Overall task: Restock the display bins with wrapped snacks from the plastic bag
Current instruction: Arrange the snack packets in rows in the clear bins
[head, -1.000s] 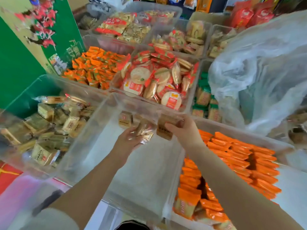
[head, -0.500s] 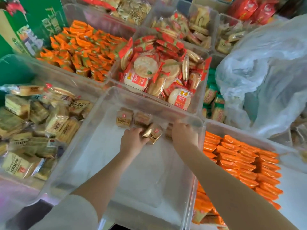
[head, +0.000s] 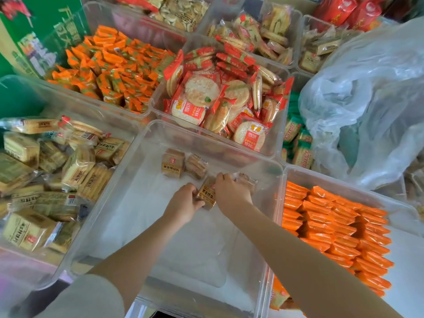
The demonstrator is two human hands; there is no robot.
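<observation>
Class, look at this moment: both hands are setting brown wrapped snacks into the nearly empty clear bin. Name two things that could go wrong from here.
1. The left hand and right hand work close together around one brown snack packet; they might fumble it or knock the packets already placed out of line.
2. The plastic bag slumps over neighbouring bins; it could slide or spill snacks into the wrong bin, such as the green packets beside it.

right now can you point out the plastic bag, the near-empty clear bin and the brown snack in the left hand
plastic bag (head: 367,92): head view, on its crinkled upper side
clear bin (head: 146,193): head view, on its bare left floor
brown snack (head: 207,193): head view, on its printed label
left hand (head: 184,204): head view, on its back
</observation>
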